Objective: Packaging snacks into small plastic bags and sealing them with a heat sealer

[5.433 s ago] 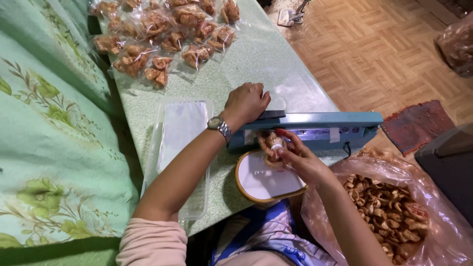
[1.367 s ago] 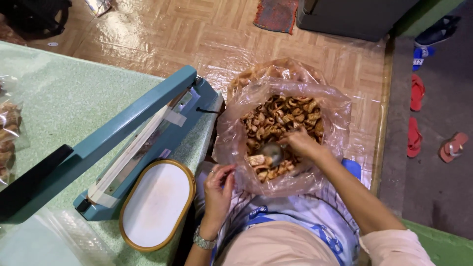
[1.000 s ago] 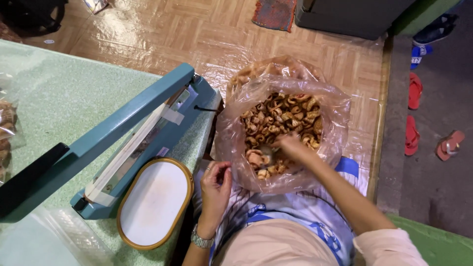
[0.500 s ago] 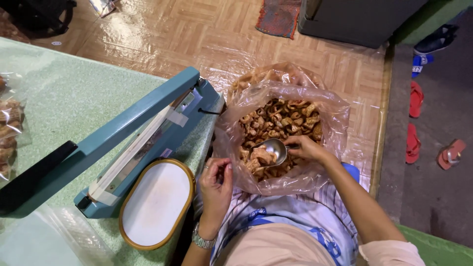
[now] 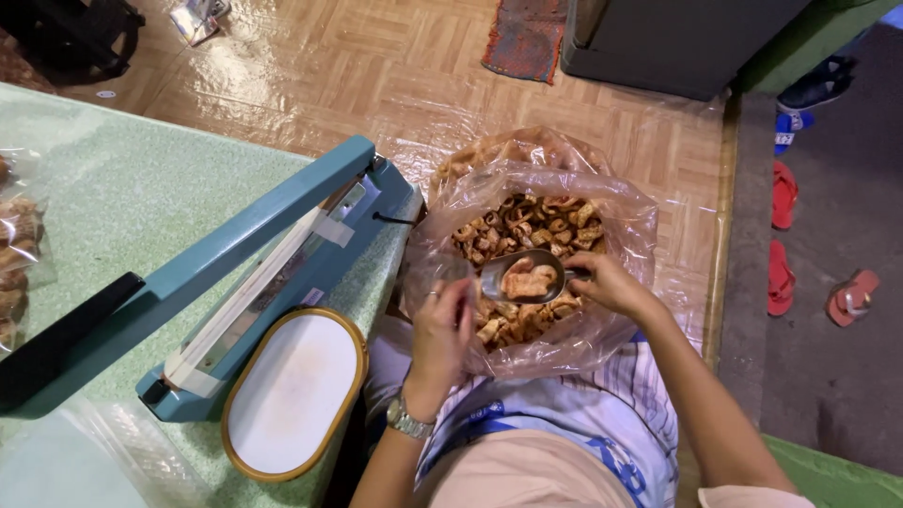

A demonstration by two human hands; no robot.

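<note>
My right hand (image 5: 609, 283) grips the handle of a metal scoop (image 5: 523, 274) loaded with a few fried snack pieces, held over a big clear plastic bag (image 5: 621, 209) full of the same brown curls. At that bag's near-left rim, my left hand (image 5: 442, 329), with a watch on the wrist, pinches a small clear bag (image 5: 430, 274). The small bag's mouth sits right beside the scoop's tip.
A blue heat sealer (image 5: 268, 249) with its arm raised lies on the green table (image 5: 122, 193), with a white oval tray (image 5: 293, 393) next to it. Packed snack bags (image 5: 14, 240) lie at the left edge. Red sandals (image 5: 781, 193) and a rug (image 5: 527, 38) are on the floor.
The scoop dug into the snacks and has come up loaded, rising toward the left. My left hand moved up from my lap to the big bag's rim, beside the scoop.
</note>
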